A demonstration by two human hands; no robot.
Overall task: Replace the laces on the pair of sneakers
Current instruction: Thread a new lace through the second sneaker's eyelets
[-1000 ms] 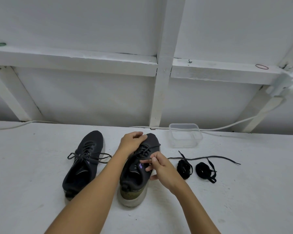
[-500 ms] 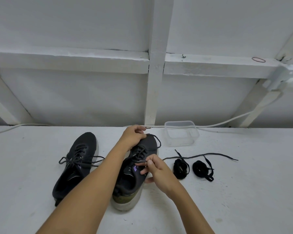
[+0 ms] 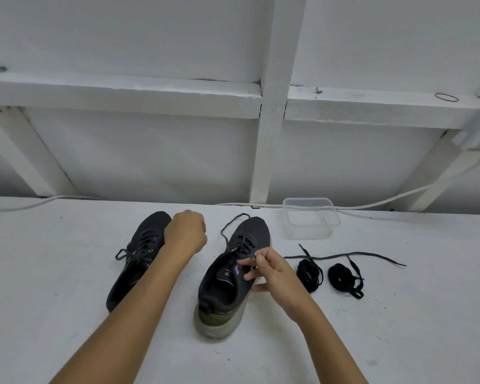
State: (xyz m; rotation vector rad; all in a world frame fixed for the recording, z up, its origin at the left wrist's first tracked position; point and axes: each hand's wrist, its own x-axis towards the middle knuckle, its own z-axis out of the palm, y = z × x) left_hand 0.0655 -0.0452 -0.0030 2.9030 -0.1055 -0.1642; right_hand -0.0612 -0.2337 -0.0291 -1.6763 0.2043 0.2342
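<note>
Two sneakers: both dark, side by side on the white surface (image 3: 67, 273), toes pointing away from the person.
Left sneaker (image 3: 139, 259): still laced, partly hidden behind the left forearm.
Right sneaker (image 3: 233, 275): between the two hands, its lace (image 3: 227, 231) loosened — a loop lifts off near the toe.
Left hand (image 3: 186, 234): raised between the sneakers, fingers curled into a fist; I cannot tell whether it holds the lace end.
Right hand (image 3: 272, 273): at the right sneaker's upper eyelets, thumb and forefinger pinching the lace, the other fingers bent against the shoe's side.
Spare laces: two black bundles (image 3: 311, 273) (image 3: 341, 277) just right of the right hand, loose ends trailing across the surface.
Container (image 3: 311, 217): clear plastic — behind the bundles, near the wall.
Cable (image 3: 385, 202): white, along the back edge of the surface.
</note>
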